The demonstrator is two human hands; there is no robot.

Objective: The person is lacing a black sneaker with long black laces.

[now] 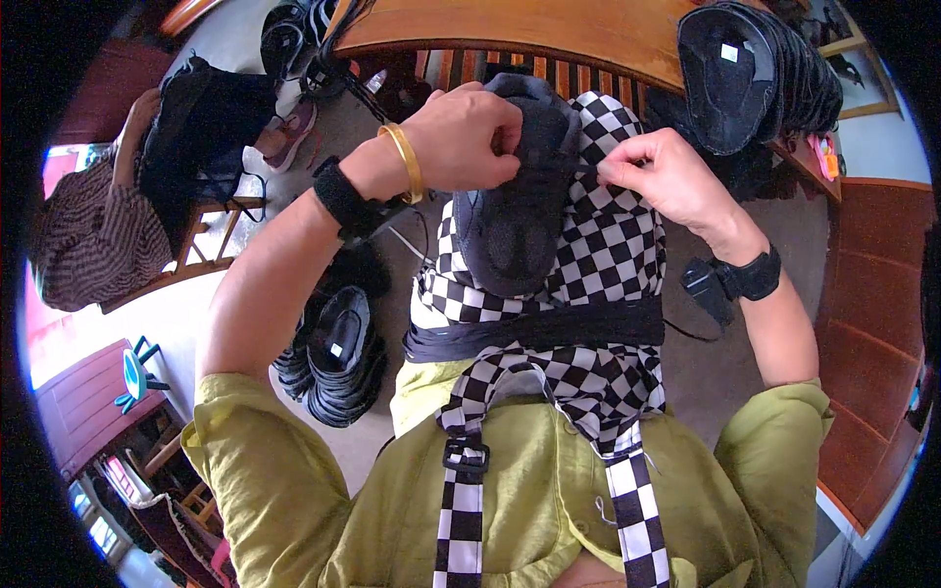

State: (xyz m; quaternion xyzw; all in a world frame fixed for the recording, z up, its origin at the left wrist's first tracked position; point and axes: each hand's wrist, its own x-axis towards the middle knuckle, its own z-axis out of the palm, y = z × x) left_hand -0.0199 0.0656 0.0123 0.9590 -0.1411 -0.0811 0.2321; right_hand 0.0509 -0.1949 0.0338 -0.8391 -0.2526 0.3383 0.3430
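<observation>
A black shoe (515, 230) rests on my lap, over a black-and-white checkered apron (608, 245), its toe end toward me. My left hand (461, 142) is closed over its left side, fingers curled in; what they grip is hidden. To the right of the shoe, my right hand (671, 181) pinches with thumb and forefinger. A thin dark cord seems to run from the shoe's opening to these fingertips. Dark bands with small devices are strapped to both wrists, and a gold bangle (404, 162) sits on the left one.
Stacked black shoe uppers (730, 83) lean at the right end of the wooden table (510, 27). Another stack (338, 358) stands on the floor at my left. Farther left, a person in a striped sleeve (98, 235) handles dark material. Brown wooden panels (872, 333) line the right.
</observation>
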